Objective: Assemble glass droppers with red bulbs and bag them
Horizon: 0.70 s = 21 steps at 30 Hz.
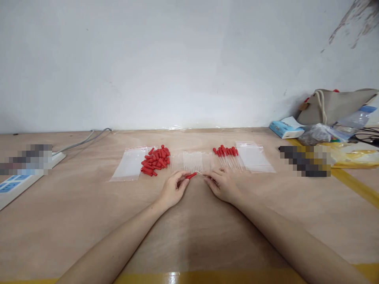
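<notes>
At the middle of the wooden tabletop point(177, 240), the left hand point(172, 189) pinched one red dropper bulb point(192, 175) between thumb and fingers, its free end directed toward the right hand point(223, 187). The right hand's thumb and fingers were drawn together about a thin clear dropper tube point(201, 174), whose tip lay at or just beside that bulb. Whether the tip had entered the bulb could not be told.

Misalignment was judged the principal risk: a tip meeting the bulb's rim off-axis could have folded the rim or slid past it. Excess side load could have bent or cracked the tube; its material, glass or plastic, could not be determined. A hard squeeze on the bulb could have narrowed its mouth and resisted entry.

Both hands worked just in front of the row of clear tubes point(192, 161). A dropped wrist or trailing finger could have rolled these out of line. The pile of loose red bulbs point(155, 161) lay near the left hand, partly over the left zip bag point(126, 165); careless contact could have scattered it. Beyond the right hand, the bulb-capped droppers point(227, 151) lay close together beside the right zip bag point(256, 157), where a sideways elbow or hand movement could have disturbed them.
</notes>
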Motion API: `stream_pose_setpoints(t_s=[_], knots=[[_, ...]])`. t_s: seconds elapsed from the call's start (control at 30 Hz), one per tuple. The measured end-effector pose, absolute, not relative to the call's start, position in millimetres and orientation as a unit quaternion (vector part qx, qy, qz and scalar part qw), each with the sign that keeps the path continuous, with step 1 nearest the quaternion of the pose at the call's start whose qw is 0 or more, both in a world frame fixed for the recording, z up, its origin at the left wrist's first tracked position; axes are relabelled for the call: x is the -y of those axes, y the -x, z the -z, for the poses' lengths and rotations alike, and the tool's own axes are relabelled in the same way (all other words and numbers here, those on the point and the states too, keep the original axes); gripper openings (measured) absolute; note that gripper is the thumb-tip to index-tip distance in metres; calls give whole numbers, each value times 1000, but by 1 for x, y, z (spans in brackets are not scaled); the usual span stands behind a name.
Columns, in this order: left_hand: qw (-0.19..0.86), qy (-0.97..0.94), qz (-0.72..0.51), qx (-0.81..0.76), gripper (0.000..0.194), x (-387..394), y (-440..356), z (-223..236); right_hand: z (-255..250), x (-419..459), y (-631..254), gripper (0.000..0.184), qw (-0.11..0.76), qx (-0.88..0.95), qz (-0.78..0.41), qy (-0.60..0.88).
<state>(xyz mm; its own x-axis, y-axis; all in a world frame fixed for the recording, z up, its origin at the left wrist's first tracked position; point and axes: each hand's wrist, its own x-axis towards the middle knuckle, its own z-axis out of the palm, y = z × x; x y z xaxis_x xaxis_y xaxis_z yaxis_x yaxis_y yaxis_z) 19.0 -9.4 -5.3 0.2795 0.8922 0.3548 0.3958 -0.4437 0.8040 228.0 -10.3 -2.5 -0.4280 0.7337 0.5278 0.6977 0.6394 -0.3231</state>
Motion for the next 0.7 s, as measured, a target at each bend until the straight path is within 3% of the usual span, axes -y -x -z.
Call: stream_pose_setpoints(t_s=[0.27, 0.7], knots=[[265, -753, -395, -454, 25, 6, -20, 3, 5, 12, -219, 22, 341, 842, -56, 415], [325, -693, -423, -484, 24, 5, -24, 3, 5, 14, -216, 21, 356, 852, -66, 378]])
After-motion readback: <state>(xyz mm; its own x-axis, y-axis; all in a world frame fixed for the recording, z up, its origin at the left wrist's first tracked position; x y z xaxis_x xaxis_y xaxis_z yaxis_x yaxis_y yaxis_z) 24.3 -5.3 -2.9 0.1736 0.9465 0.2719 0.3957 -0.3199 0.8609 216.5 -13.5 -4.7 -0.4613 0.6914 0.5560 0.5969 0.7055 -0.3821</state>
